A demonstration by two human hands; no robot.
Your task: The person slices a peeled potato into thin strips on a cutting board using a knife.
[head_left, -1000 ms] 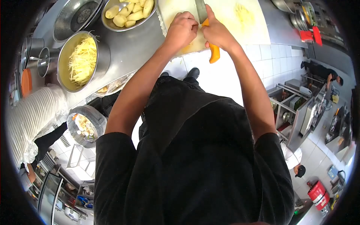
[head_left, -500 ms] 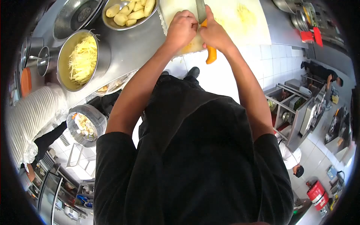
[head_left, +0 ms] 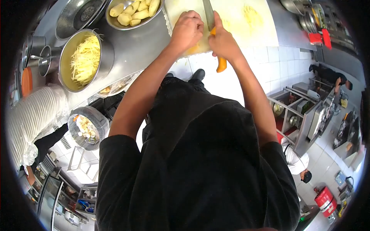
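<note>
My right hand (head_left: 223,43) is wrapped round the orange handle of a kitchen knife (head_left: 208,14), its index finger stretched along the blade. The blade points away from me over a pale cutting board (head_left: 266,34). Just left of the knife, my left hand (head_left: 187,30) rests on the board with its fingers curled; whatever lies under them is hidden. Thin pale yellow shreds (head_left: 252,16) lie on the board's right part. Beyond my left hand, several peeled potatoes (head_left: 140,14) sit in a metal bowl (head_left: 109,22).
A deep metal pot (head_left: 106,57) on the steel counter holds yellow shreds (head_left: 85,59). Behind it stands a large metal pan (head_left: 73,19). Stacked white plates (head_left: 34,113) line the left. A bin (head_left: 102,125) with scraps stands below. Other people (head_left: 295,158) are at right and left.
My right hand and the knife have shifted slightly right and toward me, widening the gap to my left hand. The left hand has stayed almost in place.
</note>
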